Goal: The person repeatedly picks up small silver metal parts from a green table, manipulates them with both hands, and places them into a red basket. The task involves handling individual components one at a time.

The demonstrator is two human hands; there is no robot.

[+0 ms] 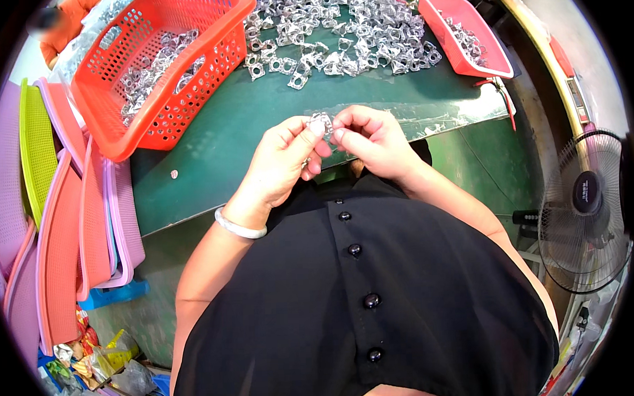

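Note:
Over the near edge of the green table (211, 163), both my hands meet around a small shiny metal part (321, 121). My left hand (287, 153) pinches it between thumb and fingers; a second bit of metal seems to show lower among those fingers. The thumb and forefinger of my right hand (374, 140) are closed at the part's right side; whether they grip the same part or a tiny separate piece is hidden. A heap of similar silvery parts (346, 36) spreads across the far side of the table.
A red perforated basket (180, 91) with metal parts stands at left, a pink-red tray (494, 69) with more at right. Coloured plastic baskets (61, 256) are stacked left of the table. A fan (586, 209) stands at right. Another person's orange sleeve (66, 25) shows far left.

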